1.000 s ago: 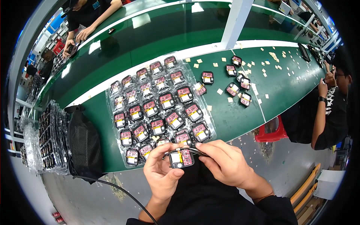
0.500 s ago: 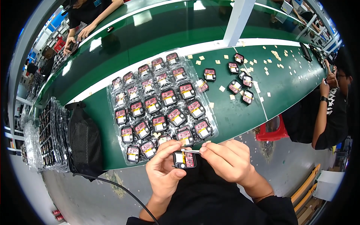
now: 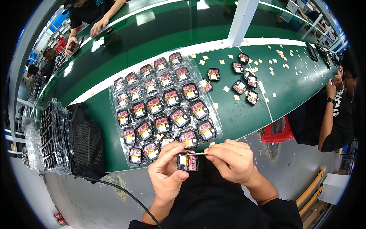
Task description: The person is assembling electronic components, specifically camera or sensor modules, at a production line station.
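Note:
My left hand [image 3: 166,174] is closed around the edges of a small black electronic housing [image 3: 187,163], its open side facing up. Inside it show a red circuit board, a silvery-white block, a strip of yellow tape and a round part. My right hand [image 3: 231,160] pinches slim metal tweezers [image 3: 197,154], whose tips lie over the upper edge of that housing. Whether the tips grip anything is too small to tell. Just beyond both hands, a clear plastic tray [image 3: 218,126] holds rows of similar housings [image 3: 179,117].
Loose housings [image 3: 239,87] and small yellowish squares [image 3: 226,89] lie on the green bench [image 3: 236,118]. At left are a black mesh bag [image 3: 87,141], a cable [image 3: 126,191] and stacked trays [image 3: 53,141]. A co-worker [image 3: 328,114] sits at right, another [image 3: 91,19] works across the bench.
My right hand has shifted slightly, tilting the tweezers over the housing's upper edge. My left hand keeps its hold. The co-worker across the bench has moved one hand towards a small item.

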A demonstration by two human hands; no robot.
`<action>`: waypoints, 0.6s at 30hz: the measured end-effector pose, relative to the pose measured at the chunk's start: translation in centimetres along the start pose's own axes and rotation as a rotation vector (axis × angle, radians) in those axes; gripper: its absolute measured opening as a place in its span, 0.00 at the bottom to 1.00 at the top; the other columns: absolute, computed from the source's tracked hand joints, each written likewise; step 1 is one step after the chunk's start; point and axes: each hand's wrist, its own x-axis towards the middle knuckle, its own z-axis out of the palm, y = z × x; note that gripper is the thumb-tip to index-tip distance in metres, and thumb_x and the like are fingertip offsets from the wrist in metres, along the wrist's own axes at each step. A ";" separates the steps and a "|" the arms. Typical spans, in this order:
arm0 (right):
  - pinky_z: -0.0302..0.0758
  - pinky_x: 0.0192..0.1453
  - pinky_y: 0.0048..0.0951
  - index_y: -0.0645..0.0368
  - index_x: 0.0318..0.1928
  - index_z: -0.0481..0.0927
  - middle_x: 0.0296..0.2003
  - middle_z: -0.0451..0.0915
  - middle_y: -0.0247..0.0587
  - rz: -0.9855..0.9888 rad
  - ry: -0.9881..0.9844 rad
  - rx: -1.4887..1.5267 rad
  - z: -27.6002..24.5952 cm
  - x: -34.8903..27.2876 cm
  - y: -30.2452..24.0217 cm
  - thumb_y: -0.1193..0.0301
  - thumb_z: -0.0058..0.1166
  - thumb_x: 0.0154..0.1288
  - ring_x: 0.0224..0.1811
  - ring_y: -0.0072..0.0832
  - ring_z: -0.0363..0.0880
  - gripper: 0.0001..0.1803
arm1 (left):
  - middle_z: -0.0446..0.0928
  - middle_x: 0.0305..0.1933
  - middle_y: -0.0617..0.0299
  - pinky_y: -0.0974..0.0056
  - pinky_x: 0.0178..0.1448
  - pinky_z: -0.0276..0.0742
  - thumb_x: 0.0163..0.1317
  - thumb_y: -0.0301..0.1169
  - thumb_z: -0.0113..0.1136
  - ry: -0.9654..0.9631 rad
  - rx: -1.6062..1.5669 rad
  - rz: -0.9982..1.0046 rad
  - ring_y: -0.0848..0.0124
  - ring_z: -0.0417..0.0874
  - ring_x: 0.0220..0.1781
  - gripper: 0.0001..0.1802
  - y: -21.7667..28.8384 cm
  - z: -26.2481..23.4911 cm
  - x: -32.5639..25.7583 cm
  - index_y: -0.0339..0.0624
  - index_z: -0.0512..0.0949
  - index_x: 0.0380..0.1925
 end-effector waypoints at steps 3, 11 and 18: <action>0.78 0.28 0.29 0.63 0.42 0.86 0.33 0.87 0.40 -0.002 -0.011 -0.055 -0.1 0.0 -0.3 0.81 0.72 0.50 0.26 0.31 0.82 0.16 | 0.74 0.64 0.48 0.59 0.64 0.79 0.55 0.40 0.82 -0.004 0.021 -0.001 0.59 0.83 0.60 0.40 0.0 -0.1 0.0 0.25 0.78 0.61; 0.76 0.26 0.27 0.61 0.41 0.87 0.32 0.86 0.38 -0.080 0.017 -0.231 0.5 -0.5 -0.4 0.78 0.72 0.52 0.24 0.28 0.80 0.13 | 0.74 0.64 0.47 0.62 0.61 0.81 0.56 0.38 0.82 0.015 0.073 0.009 0.61 0.83 0.59 0.38 0.1 -0.1 -0.2 0.25 0.78 0.61; 0.75 0.26 0.27 0.61 0.40 0.88 0.32 0.86 0.37 -0.133 0.005 -0.305 0.7 -0.6 -0.5 0.78 0.68 0.53 0.24 0.26 0.80 0.12 | 0.74 0.64 0.48 0.62 0.61 0.81 0.56 0.36 0.82 0.000 0.121 0.050 0.62 0.83 0.59 0.37 0.2 -0.2 -0.3 0.26 0.79 0.62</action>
